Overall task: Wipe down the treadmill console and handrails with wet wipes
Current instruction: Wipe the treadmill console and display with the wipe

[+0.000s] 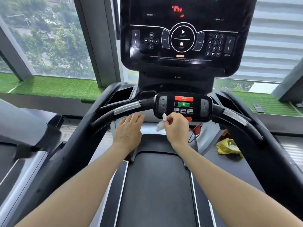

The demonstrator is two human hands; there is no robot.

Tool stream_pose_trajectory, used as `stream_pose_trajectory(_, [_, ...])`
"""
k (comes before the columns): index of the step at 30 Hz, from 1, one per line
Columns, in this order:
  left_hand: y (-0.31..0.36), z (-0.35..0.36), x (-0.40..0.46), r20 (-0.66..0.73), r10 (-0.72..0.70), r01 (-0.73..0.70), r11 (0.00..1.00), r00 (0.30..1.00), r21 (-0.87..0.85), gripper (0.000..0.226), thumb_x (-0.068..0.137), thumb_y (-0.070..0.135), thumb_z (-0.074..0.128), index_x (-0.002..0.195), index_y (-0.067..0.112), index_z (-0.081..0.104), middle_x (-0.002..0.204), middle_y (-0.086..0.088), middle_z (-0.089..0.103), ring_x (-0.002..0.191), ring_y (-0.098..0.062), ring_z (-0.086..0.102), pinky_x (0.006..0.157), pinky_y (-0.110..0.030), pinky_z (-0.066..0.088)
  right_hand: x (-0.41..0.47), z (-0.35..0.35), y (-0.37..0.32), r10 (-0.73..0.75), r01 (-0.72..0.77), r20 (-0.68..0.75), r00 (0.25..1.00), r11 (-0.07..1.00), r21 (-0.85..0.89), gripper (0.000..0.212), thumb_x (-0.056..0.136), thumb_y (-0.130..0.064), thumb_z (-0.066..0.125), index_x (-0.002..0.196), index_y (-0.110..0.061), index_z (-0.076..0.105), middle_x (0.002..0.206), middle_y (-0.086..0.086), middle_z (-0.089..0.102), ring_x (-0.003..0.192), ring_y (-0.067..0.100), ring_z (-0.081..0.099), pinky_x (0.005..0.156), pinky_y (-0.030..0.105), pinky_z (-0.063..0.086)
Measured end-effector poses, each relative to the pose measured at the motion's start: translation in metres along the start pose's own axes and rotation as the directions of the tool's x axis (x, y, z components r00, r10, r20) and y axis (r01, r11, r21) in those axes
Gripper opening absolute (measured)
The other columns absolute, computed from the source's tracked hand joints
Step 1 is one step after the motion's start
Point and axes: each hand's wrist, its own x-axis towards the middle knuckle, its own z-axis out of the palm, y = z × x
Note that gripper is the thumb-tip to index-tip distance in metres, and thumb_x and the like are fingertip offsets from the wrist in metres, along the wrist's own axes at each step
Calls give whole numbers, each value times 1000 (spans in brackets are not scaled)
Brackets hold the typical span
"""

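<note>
White wipe point(161, 125): bunched, hanging just below control pad point(183, 105)
Right hand point(176, 128): pinching wipe
Left hand point(128, 130): hovering flat, fingers straight, under left handrail point(114, 112)

We note the treadmill belt point(157, 185), dark and flat, running between two side rails point(122, 185). On the floor point(293, 149) to the right of the treadmill lies a crumpled yellow bag point(227, 148). On the artificial grass ledge point(54, 87) under the windows, at the right, rests a dark remote control point(258, 108).
</note>
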Motion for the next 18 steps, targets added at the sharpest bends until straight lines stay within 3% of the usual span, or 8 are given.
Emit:
stream_pose_trajectory(6, [-28,-2,-1,-14,-101,101,995,995,-14,56,82,5,52,136,16,44,132,1,45,124,-19,44,102,-29,30,-1,24,-26,-42,42,8,999,995,-88,15,90,-5,52,82,1,63,90,14,57,73,22,47,61,26,25])
stream_pose_trajectory(11, [-45,-2,-1,-25,-116,116,993,993,-8,57,87,10,49,142,20,35,138,4,40,129,-16,38,106,-25,24,14,34,-57,-104,104,-6,995,991,-88,21,93,-11,51,84,3,64,91,15,56,75,27,49,61,28,30])
stream_pose_trajectory(13, [-50,-4,0,-32,-136,135,991,990,-18,57,88,9,49,142,20,36,138,3,40,129,-17,38,104,-26,25,24,33,-67,-125,124,-13,992,989,-76,20,93,-14,52,87,0,65,93,11,57,78,26,52,63,27,32])
stream_pose_trajectory(18, [-57,-4,8,-60,-156,152,986,986,-66,52,83,8,52,133,19,44,128,1,45,121,-20,44,98,-29,32,30,30,-73,-207,206,-6,978,977,-44,6,88,-8,50,85,-8,55,90,0,48,66,15,45,57,24,30])
